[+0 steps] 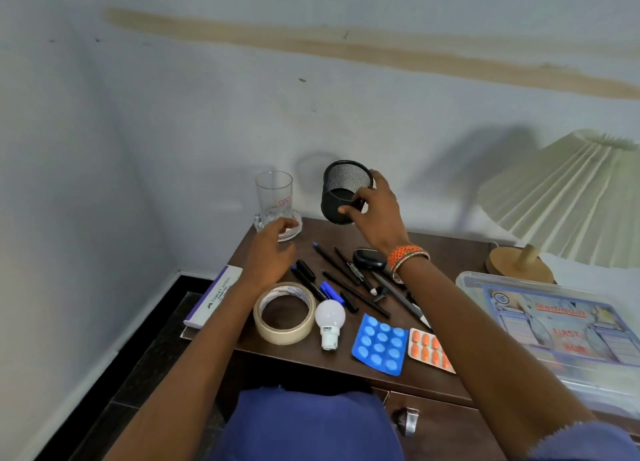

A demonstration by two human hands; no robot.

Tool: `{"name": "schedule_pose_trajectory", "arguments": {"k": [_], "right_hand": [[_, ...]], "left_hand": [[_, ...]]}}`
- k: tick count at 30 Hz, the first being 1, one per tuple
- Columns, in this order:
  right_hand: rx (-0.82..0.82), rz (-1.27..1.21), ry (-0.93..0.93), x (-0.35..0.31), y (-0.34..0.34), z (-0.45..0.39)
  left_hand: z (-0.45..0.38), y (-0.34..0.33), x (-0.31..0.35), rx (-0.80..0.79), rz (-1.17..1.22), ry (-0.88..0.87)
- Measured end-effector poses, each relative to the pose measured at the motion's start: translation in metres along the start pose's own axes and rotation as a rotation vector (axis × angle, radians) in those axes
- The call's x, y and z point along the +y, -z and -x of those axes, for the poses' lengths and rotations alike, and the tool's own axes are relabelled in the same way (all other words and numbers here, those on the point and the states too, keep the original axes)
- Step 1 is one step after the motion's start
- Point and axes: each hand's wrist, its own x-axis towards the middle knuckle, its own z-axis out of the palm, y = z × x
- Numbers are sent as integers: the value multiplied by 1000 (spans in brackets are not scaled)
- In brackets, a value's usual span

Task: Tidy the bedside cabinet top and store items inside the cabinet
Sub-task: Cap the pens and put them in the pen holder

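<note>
Head view looks down on a dark brown cabinet top (pixel 332 232) set in a corner of pale walls. Above its back edge the right hand (pixel 375 211) holds a black mesh pen cup (pixel 344 192) in the air, tilted so that its open mouth faces the camera; the thumb presses the near side and the fingers curl round the far rim. The left hand (pixel 273 253) hovers low over the left part of the top with its fingers loosely spread and nothing in them, just in front of a clear drinking glass (pixel 273 196) that stands upright on a glass coaster (pixel 292 230) at the back left corner. Under and between the two arms a scatter of black and blue pens (pixel 349 280) lies flat on the wood, near a small black case (pixel 369 258). Closer to the front edge sit a roll of beige tape (pixel 284 313), a white light bulb (pixel 329 320) on its side, a blue blister pack (pixel 381 344) and an orange blister pack (pixel 429 350) partly under the right forearm. A white and purple box (pixel 213 296) overhangs the left edge. At the right stand a clear plastic first aid box (pixel 554 325) and a lamp (pixel 568 197) with a pleated shade and wooden base.
</note>
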Motion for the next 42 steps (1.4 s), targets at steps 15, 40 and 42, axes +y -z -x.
{"name": "schedule_pose_trajectory", "arguments": {"k": [15,40,42], "right_hand": [[-67,-27,-128,-1,-45,-13],[4,25,-178,-10,9,36],[-124,114,-188,-7,9,48]], "left_hand": [[6,7,-37,-49,178,52],[23,8,-6,19,83,-35],[26,5,5,7,132,-44]]}}
